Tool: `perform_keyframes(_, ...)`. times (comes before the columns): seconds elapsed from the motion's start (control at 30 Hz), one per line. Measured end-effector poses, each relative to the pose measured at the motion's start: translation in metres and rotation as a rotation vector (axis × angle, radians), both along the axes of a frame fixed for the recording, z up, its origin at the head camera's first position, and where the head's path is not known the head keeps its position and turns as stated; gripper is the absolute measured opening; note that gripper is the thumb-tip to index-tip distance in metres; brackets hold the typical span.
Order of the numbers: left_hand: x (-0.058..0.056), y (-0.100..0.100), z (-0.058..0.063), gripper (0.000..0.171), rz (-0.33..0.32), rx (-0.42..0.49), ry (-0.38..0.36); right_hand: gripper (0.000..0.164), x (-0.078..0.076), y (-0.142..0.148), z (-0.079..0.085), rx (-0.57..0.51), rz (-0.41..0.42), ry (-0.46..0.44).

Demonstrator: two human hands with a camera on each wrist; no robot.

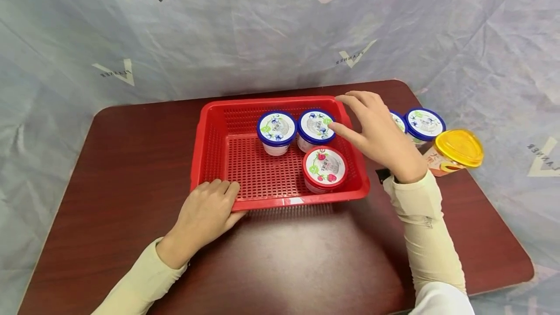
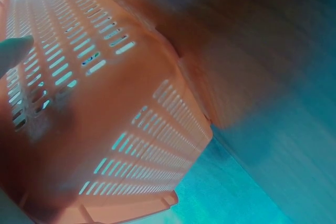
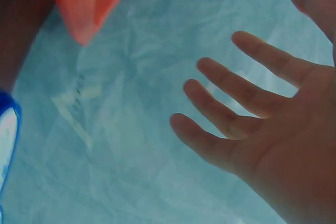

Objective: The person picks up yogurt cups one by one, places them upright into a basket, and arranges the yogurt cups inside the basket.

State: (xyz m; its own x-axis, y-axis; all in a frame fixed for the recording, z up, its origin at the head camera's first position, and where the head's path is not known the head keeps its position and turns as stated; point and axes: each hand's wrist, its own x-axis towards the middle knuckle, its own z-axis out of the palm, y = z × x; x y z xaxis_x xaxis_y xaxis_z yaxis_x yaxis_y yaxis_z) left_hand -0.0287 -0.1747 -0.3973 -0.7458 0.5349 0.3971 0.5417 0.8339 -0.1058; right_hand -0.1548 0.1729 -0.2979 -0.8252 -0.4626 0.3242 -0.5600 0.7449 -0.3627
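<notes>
One red basket sits on the desk between the person's two hands, which are well apart. From where I stand, the left hand is clamped on its near rim by the left corner, fingers over the top and thumb below. The right hand is at the basket's opposite end, its fingers loosely spread and apart, with the thumb reaching over that edge; whether it touches the lid under it, I cannot tell. Inside, close to that thumb, is a blue-lidded cup with berries printed on top, and just beside it, farther from the right hand, stands its twin. A red-lidded cup is nearer the person, left of the right wrist. Past the right hand's outer side are a third blue-lidded cup, another blue lid partly hidden behind the hand, and a yellow-lidded cup. Cream sleeves cover both forearms, and beyond the hands hangs creased grey sheeting printed with letters.
</notes>
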Motion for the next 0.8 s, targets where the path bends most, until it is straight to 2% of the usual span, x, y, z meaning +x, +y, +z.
perform_keyframes(0.1,-0.001,-0.001,0.001,0.046,-0.002,-0.002,-0.001,0.059,-0.008,-0.001,-0.006,-0.020,0.014,-0.004)
perform_keyframes(0.23,-0.001,-0.002,0.000,0.046,-0.003,-0.002,-0.008,0.060,-0.018,0.002,-0.011,-0.014,-0.015,-0.007)
perform_keyframes(0.47,-0.001,-0.002,-0.002,0.045,-0.004,0.011,-0.016,0.068,-0.030,0.017,-0.019,0.015,-0.093,-0.114)
perform_keyframes(0.8,-0.001,-0.001,-0.001,0.046,-0.004,0.014,-0.008,0.073,-0.045,0.031,-0.029,0.051,-0.159,-0.189)
